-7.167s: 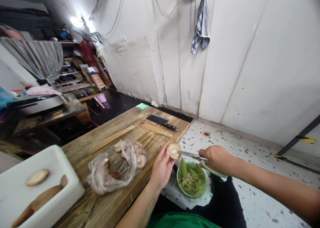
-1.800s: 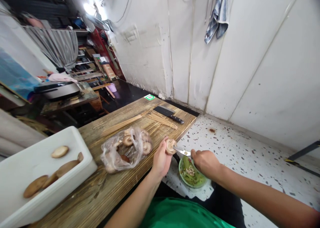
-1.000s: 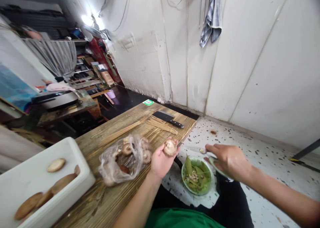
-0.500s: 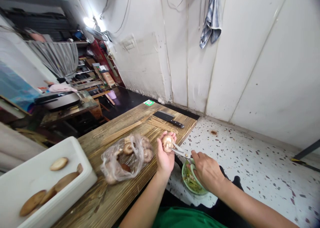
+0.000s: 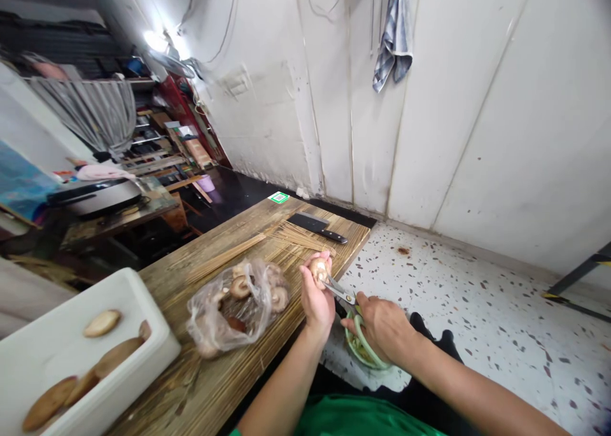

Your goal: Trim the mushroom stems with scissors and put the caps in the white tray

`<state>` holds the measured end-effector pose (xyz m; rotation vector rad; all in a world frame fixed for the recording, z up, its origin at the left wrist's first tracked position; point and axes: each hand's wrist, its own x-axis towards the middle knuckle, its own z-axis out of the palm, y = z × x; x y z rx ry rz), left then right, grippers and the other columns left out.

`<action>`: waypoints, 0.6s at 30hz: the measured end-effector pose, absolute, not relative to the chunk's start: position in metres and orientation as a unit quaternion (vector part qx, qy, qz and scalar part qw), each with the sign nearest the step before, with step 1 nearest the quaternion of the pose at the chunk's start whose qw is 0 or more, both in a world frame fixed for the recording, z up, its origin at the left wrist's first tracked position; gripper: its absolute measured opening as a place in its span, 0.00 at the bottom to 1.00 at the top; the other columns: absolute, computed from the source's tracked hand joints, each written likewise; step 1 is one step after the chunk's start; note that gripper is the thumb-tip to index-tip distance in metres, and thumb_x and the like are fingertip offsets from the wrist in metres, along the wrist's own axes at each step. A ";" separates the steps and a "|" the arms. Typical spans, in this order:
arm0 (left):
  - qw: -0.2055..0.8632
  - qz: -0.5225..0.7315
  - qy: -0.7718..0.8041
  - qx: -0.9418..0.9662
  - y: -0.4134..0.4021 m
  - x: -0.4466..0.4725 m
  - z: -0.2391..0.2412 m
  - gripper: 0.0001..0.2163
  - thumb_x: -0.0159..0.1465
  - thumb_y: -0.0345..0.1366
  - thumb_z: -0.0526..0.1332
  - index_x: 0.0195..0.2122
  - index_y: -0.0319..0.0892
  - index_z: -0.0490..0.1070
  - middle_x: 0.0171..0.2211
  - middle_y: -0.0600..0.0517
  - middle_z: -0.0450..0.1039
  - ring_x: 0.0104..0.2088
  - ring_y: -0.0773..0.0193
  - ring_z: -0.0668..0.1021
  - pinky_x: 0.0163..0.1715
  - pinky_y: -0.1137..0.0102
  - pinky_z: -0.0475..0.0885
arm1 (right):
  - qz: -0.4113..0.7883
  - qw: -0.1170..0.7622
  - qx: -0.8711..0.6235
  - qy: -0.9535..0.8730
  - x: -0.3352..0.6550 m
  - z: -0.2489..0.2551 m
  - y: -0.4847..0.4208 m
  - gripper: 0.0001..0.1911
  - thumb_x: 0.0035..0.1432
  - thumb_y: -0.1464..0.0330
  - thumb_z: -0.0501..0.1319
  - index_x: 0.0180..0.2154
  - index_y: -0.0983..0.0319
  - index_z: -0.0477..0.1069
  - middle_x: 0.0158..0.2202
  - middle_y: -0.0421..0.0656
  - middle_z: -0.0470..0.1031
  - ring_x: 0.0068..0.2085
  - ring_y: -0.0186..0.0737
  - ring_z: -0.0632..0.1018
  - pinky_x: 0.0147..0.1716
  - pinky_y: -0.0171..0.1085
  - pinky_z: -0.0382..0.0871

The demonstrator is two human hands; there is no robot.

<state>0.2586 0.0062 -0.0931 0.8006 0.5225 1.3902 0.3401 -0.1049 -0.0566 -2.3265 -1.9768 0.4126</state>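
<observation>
A brown mushroom (image 5: 319, 272) rests in the fingers of my left hand (image 5: 316, 299), its pale underside turned to the right. My right hand (image 5: 386, 328) is closed around the light green handles of a pair of scissors (image 5: 342, 290). The blade tips reach the mushroom where its stem sits. Beneath my right hand, on the floor, stands a green bowl (image 5: 370, 359) with greenish scraps in it, partly hidden by the hand. Left of my hands a clear plastic bag (image 5: 255, 331) of mushrooms lies open on the wooden table (image 5: 229, 385).
A white container (image 5: 162, 334) with several mushroom pieces stands at the table's left. Toward the far end lie a black cleaver (image 5: 308, 222), thin wooden skewers (image 5: 229, 256) and a green-bordered card (image 5: 279, 197). A checked cloth (image 5: 395, 38) hangs on the wall.
The scissor blades have come closer together at the mushroom's stem, and my right hand has tightened on the handles. The whole view has shifted slightly.
</observation>
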 end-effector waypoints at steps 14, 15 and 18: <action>0.729 0.564 0.291 0.259 0.009 0.258 -0.106 0.19 0.64 0.52 0.55 0.39 0.40 0.73 0.37 0.47 0.77 0.42 0.61 0.79 0.51 0.62 0.70 | 0.108 0.059 -0.745 -0.655 0.375 -0.074 -0.116 0.15 0.63 0.61 0.55 0.36 0.66 0.73 0.28 0.50 0.78 0.28 0.44 0.79 0.25 0.35 0.65; 0.728 0.563 0.291 0.263 0.011 0.259 -0.106 0.19 0.64 0.52 0.56 0.39 0.40 0.72 0.36 0.48 0.76 0.41 0.62 0.79 0.49 0.64 0.71 | 0.119 0.101 -0.745 -0.648 0.381 -0.074 -0.119 0.15 0.63 0.61 0.56 0.35 0.66 0.73 0.26 0.48 0.78 0.26 0.41 0.77 0.24 0.34 0.64; 0.752 0.518 0.285 0.291 0.009 0.263 -0.110 0.19 0.63 0.52 0.57 0.39 0.40 0.72 0.36 0.48 0.76 0.38 0.63 0.79 0.44 0.66 0.72 | 0.138 0.306 -0.725 -0.601 0.391 -0.082 -0.118 0.16 0.63 0.58 0.55 0.35 0.64 0.72 0.23 0.42 0.75 0.22 0.35 0.73 0.23 0.32 0.63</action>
